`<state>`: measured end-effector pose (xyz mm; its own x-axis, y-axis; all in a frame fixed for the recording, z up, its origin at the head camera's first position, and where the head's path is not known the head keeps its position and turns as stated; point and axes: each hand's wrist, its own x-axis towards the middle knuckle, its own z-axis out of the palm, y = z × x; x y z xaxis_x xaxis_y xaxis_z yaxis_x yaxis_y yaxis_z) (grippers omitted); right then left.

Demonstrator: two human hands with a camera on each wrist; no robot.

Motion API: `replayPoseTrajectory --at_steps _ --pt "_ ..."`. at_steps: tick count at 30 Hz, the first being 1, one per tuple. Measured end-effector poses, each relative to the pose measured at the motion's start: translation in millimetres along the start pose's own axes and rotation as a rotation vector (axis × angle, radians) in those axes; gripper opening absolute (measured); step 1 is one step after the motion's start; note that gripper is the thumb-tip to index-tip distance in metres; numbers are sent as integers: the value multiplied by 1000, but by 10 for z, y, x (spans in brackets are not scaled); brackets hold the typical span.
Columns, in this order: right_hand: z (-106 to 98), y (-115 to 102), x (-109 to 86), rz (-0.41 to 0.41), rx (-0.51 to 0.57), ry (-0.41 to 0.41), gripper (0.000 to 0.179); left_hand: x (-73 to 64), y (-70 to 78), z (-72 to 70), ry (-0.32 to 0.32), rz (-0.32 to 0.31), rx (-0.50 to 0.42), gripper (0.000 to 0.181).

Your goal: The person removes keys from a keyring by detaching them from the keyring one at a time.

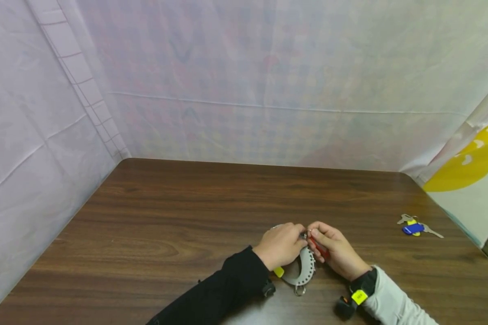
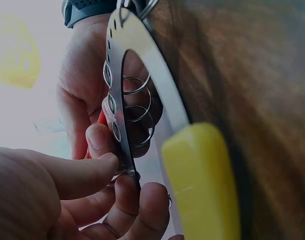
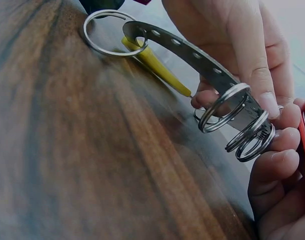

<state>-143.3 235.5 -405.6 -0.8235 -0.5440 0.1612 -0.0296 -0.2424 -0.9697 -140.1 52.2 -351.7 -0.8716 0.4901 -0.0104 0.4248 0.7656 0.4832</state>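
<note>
A curved metal key-holder plate (image 1: 307, 269) with a row of holes is held just above the table. Several split rings (image 3: 225, 109) hang from its holes in the right wrist view, and a larger ring (image 1: 299, 291) hangs at its near end. My left hand (image 1: 279, 247) pinches the plate between thumb and fingers. A yellow plastic piece (image 2: 200, 180) sits at the plate's other side. Close against it, my right hand (image 1: 341, 253) grips a red tag (image 1: 319, 248) beside the plate's holed edge. The fingers hide what hangs from the red tag.
Two keys (image 1: 433, 231) with blue and yellow tags (image 1: 413, 229) lie at the right of the brown wooden table (image 1: 154, 216). Pale cloth walls (image 1: 268, 81) stand behind and to the left of it.
</note>
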Motion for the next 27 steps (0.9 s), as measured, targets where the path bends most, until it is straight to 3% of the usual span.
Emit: replayPoseTrajectory --at_steps 14,27 --pt "32 -29 0 -28 47 -4 27 1 -10 -21 27 7 -71 30" --pt "26 -21 2 -3 20 15 27 5 7 -9 12 -17 -18 29"
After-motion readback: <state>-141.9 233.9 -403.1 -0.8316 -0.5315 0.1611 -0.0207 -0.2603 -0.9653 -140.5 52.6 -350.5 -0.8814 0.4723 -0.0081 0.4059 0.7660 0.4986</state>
